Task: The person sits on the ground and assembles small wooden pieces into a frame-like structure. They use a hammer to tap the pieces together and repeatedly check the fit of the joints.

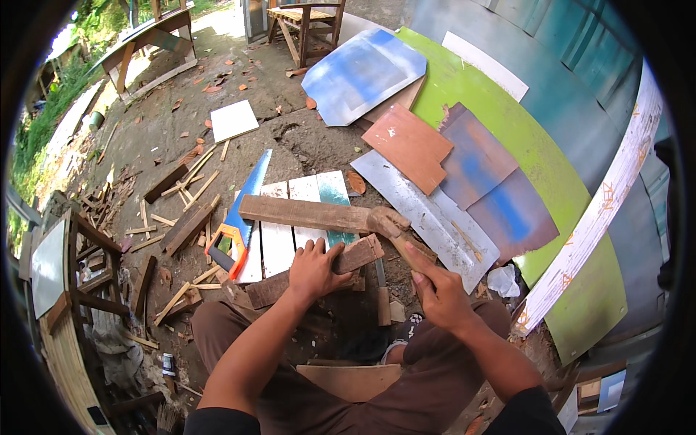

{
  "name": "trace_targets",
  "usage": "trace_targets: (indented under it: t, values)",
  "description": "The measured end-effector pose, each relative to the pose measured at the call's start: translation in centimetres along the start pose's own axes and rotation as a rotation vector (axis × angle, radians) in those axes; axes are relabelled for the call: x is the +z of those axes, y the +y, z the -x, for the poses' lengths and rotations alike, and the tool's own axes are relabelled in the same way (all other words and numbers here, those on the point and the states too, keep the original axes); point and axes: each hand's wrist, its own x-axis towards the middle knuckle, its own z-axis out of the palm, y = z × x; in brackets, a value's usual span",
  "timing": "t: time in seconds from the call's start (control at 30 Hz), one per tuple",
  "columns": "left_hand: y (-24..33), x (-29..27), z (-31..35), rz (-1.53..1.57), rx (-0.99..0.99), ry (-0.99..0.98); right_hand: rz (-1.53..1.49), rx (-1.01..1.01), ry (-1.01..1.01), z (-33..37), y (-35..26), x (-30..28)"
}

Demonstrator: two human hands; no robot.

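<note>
- Wooden block (360, 255) lies under the left hand, slanting up to the right; what seems to be its left end shows beyond the wrist, below the orange-and-black handle of the saw (250, 196).
- Left hand (313, 272) grasps the block around its middle, fingers across its far side and thumb nearer the right end, hiding much of the wood.
- Brown plank (304, 212) stretches above the left hand over the white slats (273, 241), roughly level, its right part passing behind the hammer.
- Right end of the block sticks out clear of the grip: squared, rough and reddish brown, with worn edges; the part left of the wrist looks darker.
- Hammer (389, 222) has its brown head just beyond that right end, over the plank; whether it touches either one, I cannot tell. Its paler wooden handle slants down to the right.
- Right hand (441, 299) is clenched around this handle, thumb laid along it, just right of the block and apart from it.
</note>
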Motion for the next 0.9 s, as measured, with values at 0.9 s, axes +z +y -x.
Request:
trace_targets:
  t: [0.9]
  values:
    - [0.4,0.0,0.5,-0.028,-0.029,0.021,-0.291,0.501,0.167,6.1,9.3,4.3]
